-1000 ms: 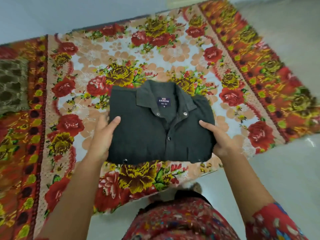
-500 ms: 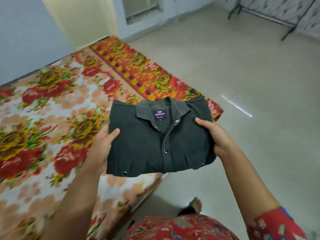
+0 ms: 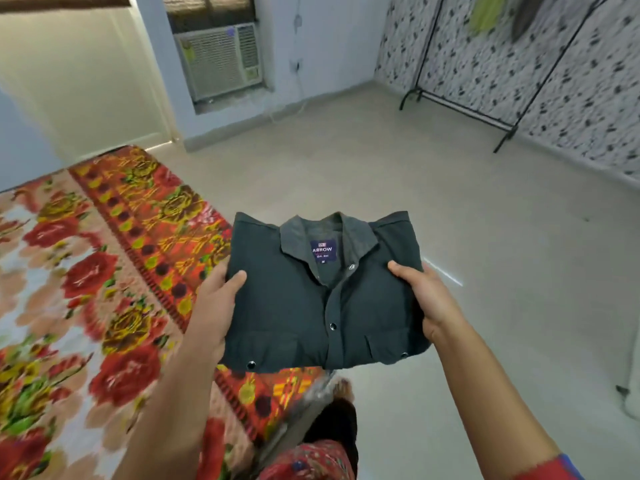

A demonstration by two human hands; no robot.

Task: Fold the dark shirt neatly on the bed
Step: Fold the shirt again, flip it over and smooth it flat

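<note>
The dark shirt [image 3: 311, 299] is folded into a compact rectangle, collar away from the person and button placket facing up, with a dark blue neck label reading ARROW [image 3: 322, 250] visible inside the collar. It is held in the air, clear of the bed [image 3: 86, 289], above the bed's near right corner and the pale floor [image 3: 415, 174] beside it. The left hand [image 3: 216, 306] grips the shirt's left edge: the thumb lies flat on the top surface, and the fingers pass beneath the fabric and are hidden, so the hand is closed on the shirt in a pinch between thumb above and fingers below. The right hand [image 3: 427, 299] grips the right edge in the same manner, thumb pressed on the upper face near the collar level, fingers out of sight under the fold. Both hands are well apart, one at each side edge, and the shirt spans flat between them. The bed carries a floral cover in red, yellow and green with an orange patterned border. A window air conditioner [image 3: 221, 60] sits low in the far wall, and a black metal clothes rack [image 3: 512, 126] stands against the speckled wall at the right. Part of a red patterned sleeve [image 3: 550, 469] shows at the right forearm
</note>
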